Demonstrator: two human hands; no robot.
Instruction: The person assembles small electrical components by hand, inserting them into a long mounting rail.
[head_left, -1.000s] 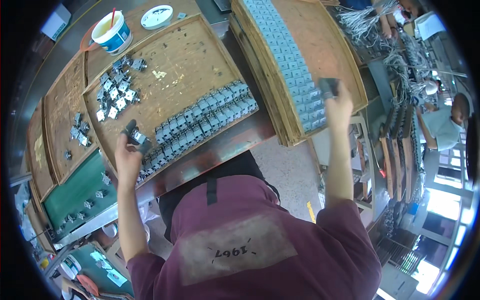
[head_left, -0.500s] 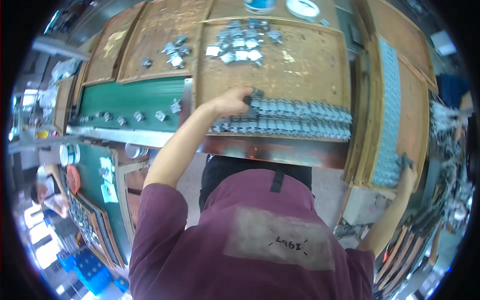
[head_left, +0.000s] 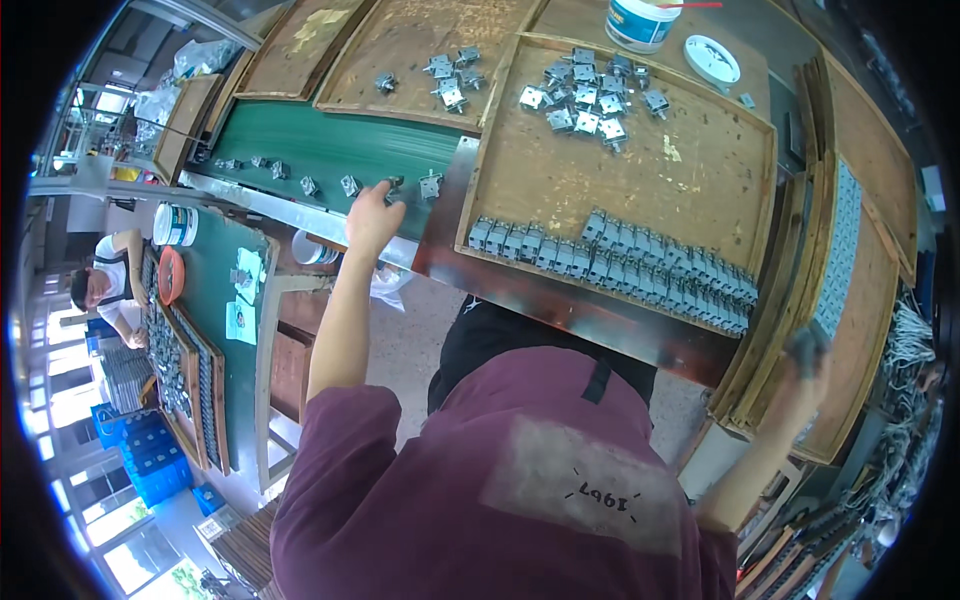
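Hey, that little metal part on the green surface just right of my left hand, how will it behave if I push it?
The metal part has a shiny, boxy body, so it's probably stiff. Its flat faces suggest it would slide or tip rather than roll. The green surface looks smooth, so it may skid fairly easily.

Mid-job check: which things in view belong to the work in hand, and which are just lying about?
Apparently in use:
left hand, at a metal part by the green surface
right hand, blurred, near the right-hand tray
central wooden tray with part rows and loose pile

Apparently just lying about:
blue-and-white tub
white lid
orange oval item
blue crates
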